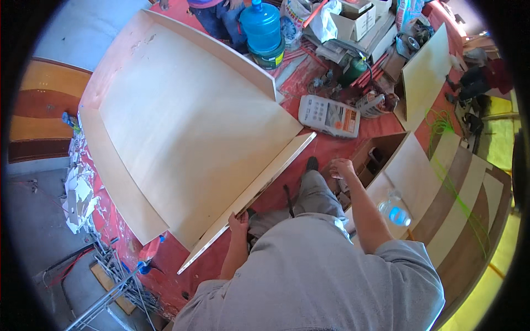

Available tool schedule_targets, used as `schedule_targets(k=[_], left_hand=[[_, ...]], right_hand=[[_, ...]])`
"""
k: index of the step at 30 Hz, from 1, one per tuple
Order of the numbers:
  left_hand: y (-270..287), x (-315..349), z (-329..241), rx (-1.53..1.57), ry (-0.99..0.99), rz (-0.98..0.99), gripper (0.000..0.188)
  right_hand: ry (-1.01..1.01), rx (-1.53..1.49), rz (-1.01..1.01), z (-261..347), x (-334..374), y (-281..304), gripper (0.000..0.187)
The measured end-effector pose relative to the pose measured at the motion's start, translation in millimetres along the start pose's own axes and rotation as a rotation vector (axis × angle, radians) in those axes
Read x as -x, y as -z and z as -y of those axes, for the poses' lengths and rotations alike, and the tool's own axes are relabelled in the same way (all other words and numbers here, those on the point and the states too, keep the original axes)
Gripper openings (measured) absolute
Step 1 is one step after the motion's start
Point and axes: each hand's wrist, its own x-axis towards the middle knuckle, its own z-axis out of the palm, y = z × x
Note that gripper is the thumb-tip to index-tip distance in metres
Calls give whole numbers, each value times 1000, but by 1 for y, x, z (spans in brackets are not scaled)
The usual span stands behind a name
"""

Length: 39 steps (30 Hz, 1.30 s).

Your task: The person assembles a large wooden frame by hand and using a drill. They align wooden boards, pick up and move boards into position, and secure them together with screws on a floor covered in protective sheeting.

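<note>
A large pale wooden panel box with low upright side boards lies in front of me, tilted across the view. At its near side, my left hand is closed round the edge of the long near side board. My right hand hovers apart from the panel box, over a brown open-topped compartment on my right. Its fingers are curled together, and whatever may be between them is too small to make out. Dark items lie inside the compartment, partly in shadow.
Red sheeting covers the floor. Beyond the panel box stand a blue water jug and a person. A white jerrycan lies ahead. A clear bottle and green cord are on the right-hand boards; metal rods lie left.
</note>
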Motion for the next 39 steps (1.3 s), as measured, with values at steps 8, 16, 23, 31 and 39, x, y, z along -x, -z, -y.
schedule_targets(k=[8, 16, 23, 31, 39], left_hand=[[-92, 22, 63, -24, 60, -188, 27], [-100, 23, 76, -68, 18, -211, 27], [-95, 42, 71, -187, 58, -188, 32], [-101, 59, 67, -206, 56, -199, 34], [-102, 63, 69, -68, 74, -221, 31]], right_hand=[[16, 139, 25, 119, -34, 62, 31], [94, 245, 275, 155, -51, 19, 42], [84, 464, 394, 173, -80, -10, 44], [492, 1063, 847, 168, -133, -145, 47], [798, 2111, 1112, 72, -114, -258, 60]])
